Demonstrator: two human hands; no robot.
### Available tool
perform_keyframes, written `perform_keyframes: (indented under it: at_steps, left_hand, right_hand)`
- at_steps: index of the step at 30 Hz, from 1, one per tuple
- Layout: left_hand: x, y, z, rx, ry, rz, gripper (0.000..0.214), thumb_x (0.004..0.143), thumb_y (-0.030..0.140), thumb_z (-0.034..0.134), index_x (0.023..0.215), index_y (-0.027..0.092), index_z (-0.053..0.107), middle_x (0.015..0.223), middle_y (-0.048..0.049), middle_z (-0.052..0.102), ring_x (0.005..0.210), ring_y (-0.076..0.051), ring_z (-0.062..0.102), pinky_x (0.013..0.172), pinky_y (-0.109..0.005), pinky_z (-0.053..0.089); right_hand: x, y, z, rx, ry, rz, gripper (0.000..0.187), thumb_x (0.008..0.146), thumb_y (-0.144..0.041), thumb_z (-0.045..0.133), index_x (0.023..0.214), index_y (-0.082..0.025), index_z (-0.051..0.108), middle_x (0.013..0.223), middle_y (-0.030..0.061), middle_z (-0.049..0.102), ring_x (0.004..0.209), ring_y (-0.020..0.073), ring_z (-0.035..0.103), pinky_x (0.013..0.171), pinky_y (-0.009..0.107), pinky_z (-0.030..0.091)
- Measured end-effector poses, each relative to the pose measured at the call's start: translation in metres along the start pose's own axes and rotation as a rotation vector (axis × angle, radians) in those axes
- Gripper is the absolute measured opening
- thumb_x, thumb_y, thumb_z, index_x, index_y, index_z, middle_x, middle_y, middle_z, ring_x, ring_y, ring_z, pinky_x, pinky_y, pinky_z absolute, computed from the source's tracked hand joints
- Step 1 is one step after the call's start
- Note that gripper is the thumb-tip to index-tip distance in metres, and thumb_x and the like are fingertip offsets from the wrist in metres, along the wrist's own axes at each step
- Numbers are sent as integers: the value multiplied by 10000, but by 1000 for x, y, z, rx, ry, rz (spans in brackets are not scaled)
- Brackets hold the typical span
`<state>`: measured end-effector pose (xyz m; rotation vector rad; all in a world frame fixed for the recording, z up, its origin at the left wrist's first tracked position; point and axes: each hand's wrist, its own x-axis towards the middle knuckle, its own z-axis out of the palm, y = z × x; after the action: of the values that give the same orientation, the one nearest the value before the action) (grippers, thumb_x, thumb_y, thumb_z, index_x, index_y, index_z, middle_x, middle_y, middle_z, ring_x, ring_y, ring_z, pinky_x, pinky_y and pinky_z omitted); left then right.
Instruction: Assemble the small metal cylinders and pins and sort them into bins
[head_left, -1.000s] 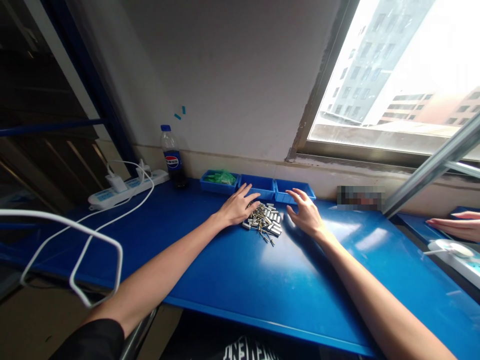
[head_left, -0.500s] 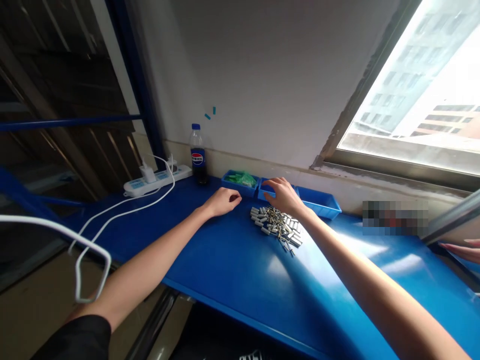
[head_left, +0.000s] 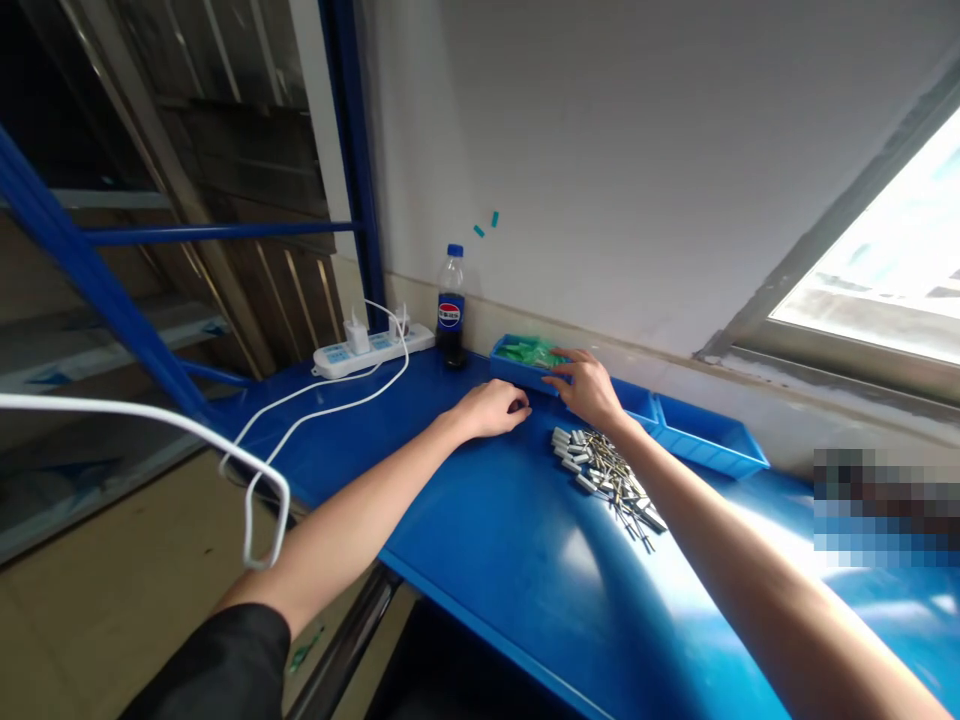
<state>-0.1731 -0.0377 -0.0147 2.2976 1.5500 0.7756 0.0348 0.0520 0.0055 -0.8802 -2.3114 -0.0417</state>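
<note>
My left hand rests on the blue tabletop in front of the bins, its fingers curled together. Whatever they may hold is hidden. My right hand reaches over the right end of the left blue bin, thumb and fingers apart. Inside that bin lie green pieces, too blurred to name; the fingertips are beside them. Just below my right wrist lies a pile of small metal parts, a mix of silvery cylinders and thin pins. My right hand and forearm partly cover the middle blue bin.
A third blue bin stands at the right of the row, along the wall. A cola bottle and a white power strip with plugged-in chargers stand back left. White cables trail across the left side, one above my left forearm.
My right hand has moved left, from the middle bin to the bin of green pieces. The left hand stays curled near the bins. The view has turned left.
</note>
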Motion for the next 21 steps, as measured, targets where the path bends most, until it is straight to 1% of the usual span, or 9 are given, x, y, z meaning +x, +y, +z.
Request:
perform_keyframes:
  at_steps: [3,5,8,10,13,15,17,19,21]
  left_hand:
    - [4,1,7,-199,68,-113,432,862,551,677,1063,188,797,1002,-109,790,1002,-297,727,927,-371,543]
    - [8,4,12,-530,126,-183,538,809,593,743,1160,186,764,1136,-130,771,1122,-315,700,990,-415,531]
    - [11,15,17,-1091,145,-108,685,752,554,825,1337,235,665,1347,-137,684,1290,-320,621,1060,-487,507]
    - [10,26,18,-1274,191,-71,716,730,507,862,1361,255,639,1358,-127,676,1343,-320,583,1114,-531,469]
    - [6,44,16,-1321,276,-66,702,745,470,865,1366,248,623,1333,-111,691,1349,-321,579,1148,-549,450]
    - [4,56,15,-1326,315,-26,714,753,449,864,1378,220,606,1335,-118,688,1322,-326,600,1144,-541,465]
    - [4,65,14,-1274,306,35,728,736,424,880,1368,193,603,1343,-129,681,1286,-321,626,1146,-523,475]
    - [6,73,15,-1202,293,57,738,723,421,887,1354,170,597,1331,-150,682,1234,-321,658,1129,-524,492]
    - [10,79,18,-1121,294,61,835,700,405,902,1414,183,530,1318,-162,683,1196,-319,676,1093,-540,515]
  right_hand:
    - [-4,-13,-18,91,129,4,215,910,-362,652,932,-258,839,1299,80,713,1213,344,629,1075,537,503]
    - [-9,-23,-33,152,175,-16,219,906,-405,678,937,-260,838,1305,80,710,1196,347,646,1043,536,530]
    - [-20,-36,-53,219,137,-38,229,904,-446,695,927,-262,829,1311,81,705,1155,345,673,964,529,581]
    - [-29,-43,-62,245,111,-23,231,902,-461,701,906,-262,816,1318,77,701,1153,342,678,952,525,589]
    - [-45,-55,-72,306,144,47,278,853,-482,760,1022,-262,779,1294,84,709,1113,331,700,990,533,571]
    - [-55,-64,-78,400,151,111,549,801,-499,810,1287,-286,670,1293,89,708,1113,328,704,1002,548,563]
    - [-65,-71,-84,511,141,197,776,812,-528,796,1495,-321,490,1378,98,663,1231,345,651,1043,582,529]
    - [-74,-76,-89,577,101,289,835,842,-561,758,1564,-342,400,1451,103,612,1341,364,573,1105,626,461]
    - [-82,-79,-92,618,74,396,836,870,-593,713,1589,-351,362,1535,102,532,1426,372,487,1159,644,387]
